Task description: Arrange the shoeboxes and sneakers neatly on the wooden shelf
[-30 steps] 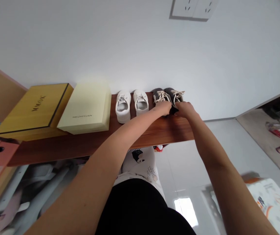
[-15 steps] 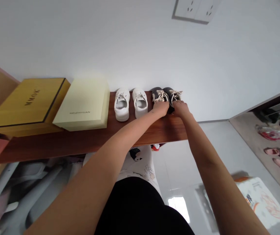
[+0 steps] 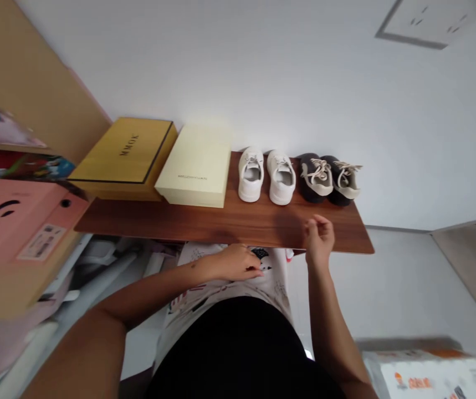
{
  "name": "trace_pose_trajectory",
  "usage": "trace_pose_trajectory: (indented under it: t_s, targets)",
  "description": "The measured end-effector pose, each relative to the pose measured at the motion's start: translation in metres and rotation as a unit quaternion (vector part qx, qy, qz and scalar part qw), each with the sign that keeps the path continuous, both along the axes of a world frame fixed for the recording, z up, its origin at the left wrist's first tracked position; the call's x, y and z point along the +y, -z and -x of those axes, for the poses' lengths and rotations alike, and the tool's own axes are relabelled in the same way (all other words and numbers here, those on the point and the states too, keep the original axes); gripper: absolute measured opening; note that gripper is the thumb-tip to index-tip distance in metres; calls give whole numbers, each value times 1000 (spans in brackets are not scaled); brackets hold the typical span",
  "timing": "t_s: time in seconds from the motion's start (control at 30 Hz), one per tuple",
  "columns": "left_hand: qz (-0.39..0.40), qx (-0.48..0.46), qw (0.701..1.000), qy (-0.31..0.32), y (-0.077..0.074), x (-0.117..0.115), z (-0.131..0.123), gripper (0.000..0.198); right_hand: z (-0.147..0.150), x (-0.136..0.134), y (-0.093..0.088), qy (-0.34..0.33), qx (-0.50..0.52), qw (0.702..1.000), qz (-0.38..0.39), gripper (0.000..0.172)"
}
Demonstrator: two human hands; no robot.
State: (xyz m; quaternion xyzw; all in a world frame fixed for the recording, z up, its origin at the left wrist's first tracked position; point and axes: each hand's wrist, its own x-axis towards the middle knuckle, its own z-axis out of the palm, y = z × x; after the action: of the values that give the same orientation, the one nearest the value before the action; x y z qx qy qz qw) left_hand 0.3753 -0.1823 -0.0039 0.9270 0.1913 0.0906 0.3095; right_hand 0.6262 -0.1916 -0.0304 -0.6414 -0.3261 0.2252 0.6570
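A pair of dark grey shoes (image 3: 329,178) with cream laces stands at the right end of a brown wooden shelf (image 3: 221,224), against the white wall. A pair of white sneakers (image 3: 266,175) stands just left of them. My right hand (image 3: 319,238) hovers over the shelf's front edge below the grey shoes, fingers loosely curled, holding nothing. My left hand (image 3: 238,262) is below the shelf's front edge, near my patterned white clothing, fingers relaxed and empty.
A yellow box (image 3: 127,158) and a cream box (image 3: 196,165) lie on the shelf's left part. A pink box (image 3: 17,221) sits at the left on a tan cabinet. A printed package (image 3: 433,374) lies on the grey floor at lower right. A wall socket (image 3: 424,22) is above.
Both hands let go of the grey shoes and drew back toward me, the left one below the shelf edge. The view shifted left and farther from the shelf.
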Motion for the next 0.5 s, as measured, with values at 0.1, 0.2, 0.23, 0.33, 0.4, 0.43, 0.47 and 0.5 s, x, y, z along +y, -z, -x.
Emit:
trace_pose_trajectory:
  t_s: [0.1, 0.2, 0.23, 0.33, 0.4, 0.43, 0.47, 0.5]
  targets:
    - [133, -56, 979, -144, -2, -9, 49, 29, 71, -9, -6, -254, 145, 953, 75, 40]
    - [237, -229, 868, -372, 0, 1, 98, 22, 145, -2, -14, -410, 278, 852, 168, 45]
    - [255, -301, 804, -444, 1, 9, 116, 20, 169, 6, -17, -415, 315, 834, 183, 46]
    - [256, -480, 583, -603, 0, 46, 175, 22, 238, 45, -25, -324, 386, 849, 160, 42]
    - [245, -530, 473, -660, -3, 75, 213, 27, 275, 75, -30, -253, 373, 881, 147, 41]
    - [256, -531, 435, -681, -6, 90, 230, 30, 290, 88, -31, -220, 365, 892, 152, 43]
    - [270, -521, 408, -699, -8, 104, 244, 34, 302, 99, -32, -188, 356, 902, 156, 45]
    - [282, -503, 396, -714, -10, 116, 257, 38, 311, 108, -31, -156, 348, 910, 160, 48]
